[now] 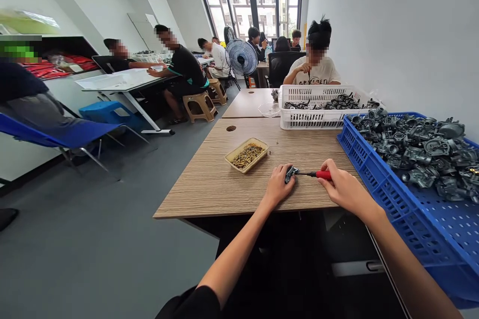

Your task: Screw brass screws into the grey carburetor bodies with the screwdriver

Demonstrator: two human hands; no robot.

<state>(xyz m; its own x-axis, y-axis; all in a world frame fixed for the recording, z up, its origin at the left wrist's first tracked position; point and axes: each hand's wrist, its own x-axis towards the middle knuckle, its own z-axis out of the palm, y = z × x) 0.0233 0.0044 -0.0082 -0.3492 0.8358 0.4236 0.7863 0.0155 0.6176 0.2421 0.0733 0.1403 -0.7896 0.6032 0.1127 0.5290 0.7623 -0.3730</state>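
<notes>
My left hand (278,185) is closed around a small grey metal carburetor body (291,174), holding it against the wood-grain table (209,194). My right hand (342,185) grips the red handle of a screwdriver (324,175). The screwdriver lies nearly level, its dark shaft pointing left, and the tip meets the carburetor body; the exact contact point is too small to make out. Just beyond my left hand is a cream plastic tray (244,169) holding many small brass-coloured parts (247,155).
At my right, a blue crate (377,172) holds a heap of grey carburetors (436,147). Behind it stands a white basket (318,122) with dark parts. A person (314,57) sits across the table. A fan (241,57) and several other seated people are farther back.
</notes>
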